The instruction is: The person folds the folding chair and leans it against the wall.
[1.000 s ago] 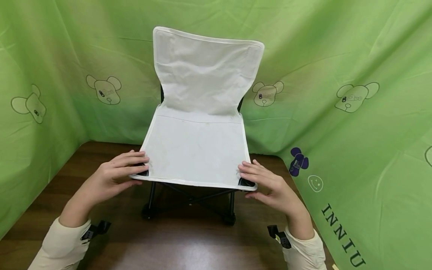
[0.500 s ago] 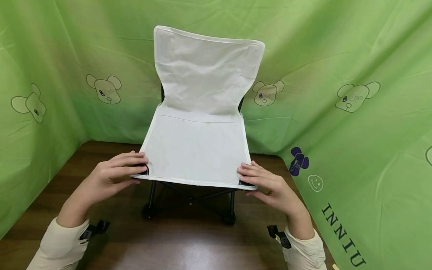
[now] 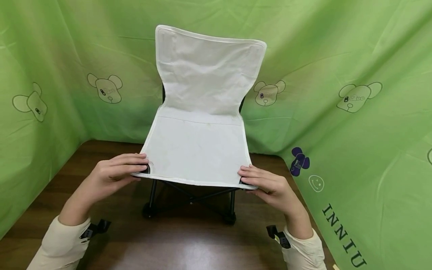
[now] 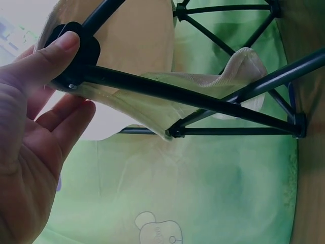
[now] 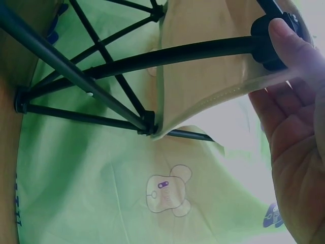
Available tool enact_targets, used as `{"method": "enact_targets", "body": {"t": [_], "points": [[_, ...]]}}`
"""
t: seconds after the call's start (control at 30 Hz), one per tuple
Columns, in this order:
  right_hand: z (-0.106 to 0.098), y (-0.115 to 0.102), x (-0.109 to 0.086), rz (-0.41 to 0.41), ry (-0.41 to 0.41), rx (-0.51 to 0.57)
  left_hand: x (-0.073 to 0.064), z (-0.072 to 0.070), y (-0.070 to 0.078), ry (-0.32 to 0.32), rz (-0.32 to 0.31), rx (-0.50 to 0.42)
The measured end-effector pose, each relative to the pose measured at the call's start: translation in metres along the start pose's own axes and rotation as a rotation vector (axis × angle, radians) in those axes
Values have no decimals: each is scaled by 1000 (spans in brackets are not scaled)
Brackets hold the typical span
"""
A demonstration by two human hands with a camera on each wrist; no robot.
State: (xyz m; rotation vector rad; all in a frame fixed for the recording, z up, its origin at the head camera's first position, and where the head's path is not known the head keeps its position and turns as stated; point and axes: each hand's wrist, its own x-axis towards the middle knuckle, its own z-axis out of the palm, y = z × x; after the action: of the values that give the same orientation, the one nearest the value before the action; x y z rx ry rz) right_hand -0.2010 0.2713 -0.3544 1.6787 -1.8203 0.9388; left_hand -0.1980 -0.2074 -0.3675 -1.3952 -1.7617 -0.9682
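A white fabric folding chair [image 3: 195, 146] with a black tube frame stands upright, its seat facing me. My left hand [image 3: 109, 174] grips the seat's front left corner, fingers laid over the top and thumb underneath. At the front right corner my right hand [image 3: 270, 185] holds on in the same way. From below, the left wrist view has the left thumb pressed on a black corner joint [image 4: 90, 53] where the frame tubes meet. The right thumb lies against the matching joint [image 5: 261, 40] in the right wrist view. Crossed black legs show under the seat.
The chair stands on a dark brown wooden tabletop [image 3: 182, 243]. Green fabric [image 3: 297, 48] printed with bear heads hangs close behind and on both sides. Each cream sleeve [image 3: 65, 240] carries a black wrist mount [image 3: 96, 228].
The right thumb has slipped a little further under its corner, and the right fingers lie closer together. Both hands stay at the seat corners; the chair stands where it was.
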Motion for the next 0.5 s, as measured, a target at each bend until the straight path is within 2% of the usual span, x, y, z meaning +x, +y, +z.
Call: {"method": "enact_targets", "body": {"t": [0.17,0.33,0.5], "points": [[-1,1,-3,-1,5,-14,-4,1,-1,11,-22,15],[0,0,-2,-5,5,-24,-3,2,1,21,-9,77],[1,-5,5,-7,15,-47,-2,4,2,36,-1,101]]}}
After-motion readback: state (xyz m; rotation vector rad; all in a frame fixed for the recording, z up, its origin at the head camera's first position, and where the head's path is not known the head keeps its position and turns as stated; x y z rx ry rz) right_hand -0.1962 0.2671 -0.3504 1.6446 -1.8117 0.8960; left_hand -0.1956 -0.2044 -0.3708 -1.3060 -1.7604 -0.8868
